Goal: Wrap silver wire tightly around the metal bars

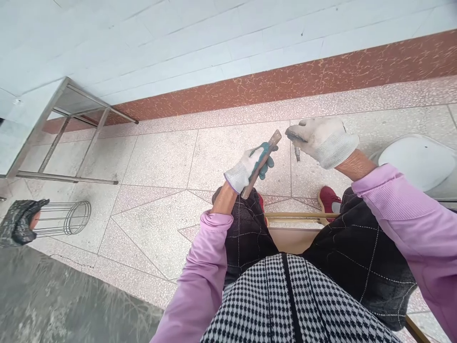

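Note:
My left hand, in a white work glove with a green coated palm, is closed around a brown stick-like piece. The piece slants up to the right, its upper end bare of the glove. Just right of that end is my right hand, in a white glove with dirty fingertips. Its thumb and fingers are pinched together. A small grey ridged piece shows below these fingers; its kind, and how it sits in the grip, I cannot make out. A small gap separates the fingertips from the brown piece.
A wooden frame lies between my legs, near my red shoes. To the right stands a white rounded seat or lid. A metal-legged table and a wire stand with a black bag are at left. Behind runs a tiled wall.

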Demonstrator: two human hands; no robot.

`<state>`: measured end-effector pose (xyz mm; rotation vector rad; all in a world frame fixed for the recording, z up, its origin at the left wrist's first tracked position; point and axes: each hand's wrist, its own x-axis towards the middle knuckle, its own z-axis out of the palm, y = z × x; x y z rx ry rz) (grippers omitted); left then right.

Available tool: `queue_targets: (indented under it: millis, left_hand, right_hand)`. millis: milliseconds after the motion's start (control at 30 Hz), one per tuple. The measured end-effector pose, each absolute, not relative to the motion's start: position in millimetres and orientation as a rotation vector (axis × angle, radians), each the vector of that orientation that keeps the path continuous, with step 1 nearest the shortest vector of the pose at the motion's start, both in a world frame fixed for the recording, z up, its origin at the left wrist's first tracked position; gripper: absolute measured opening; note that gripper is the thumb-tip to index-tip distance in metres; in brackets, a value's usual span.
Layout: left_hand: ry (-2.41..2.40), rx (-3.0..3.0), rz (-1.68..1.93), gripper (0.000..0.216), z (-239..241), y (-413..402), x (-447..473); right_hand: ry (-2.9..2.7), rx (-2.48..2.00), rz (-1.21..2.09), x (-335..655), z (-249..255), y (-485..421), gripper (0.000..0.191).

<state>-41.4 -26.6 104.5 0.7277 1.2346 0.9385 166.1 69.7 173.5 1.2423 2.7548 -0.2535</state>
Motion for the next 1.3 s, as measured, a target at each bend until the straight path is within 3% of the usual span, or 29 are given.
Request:
queue_targets:
  millis: [233, 467, 700, 967, 1300]
  left_hand:
    - [1.229, 0.785, 0.916, 0.044, 102.0, -30.1, -42.4]
    - [1.351, 0.78, 0.936, 0.065, 102.6, -27.8, -32.8]
    - [1.319, 0.85, 0.912, 0.046, 116.4, -35.5, -29.9]
    - [1.357, 0.886, 0.887, 0.049, 109.4, -32.7, -29.7]
    - [1.334, 0.884, 0.868, 0.038, 110.0, -30.2, -27.5]
  right_hand:
    - [2.788, 1.207, -0.23, 172.0, 168.6, 73.1, 0.046]
    - [2.735, 1.197, -0.215, 169.7, 175.7, 70.1, 0.047]
    - [2.784, 1.215, -0.255, 174.1, 165.9, 74.9, 0.038]
    - [2.971, 1.2, -0.364, 182.9, 142.2, 86.2, 0.031]
    - [2.906, 1.206, -0.34, 180.6, 152.3, 80.3, 0.037]
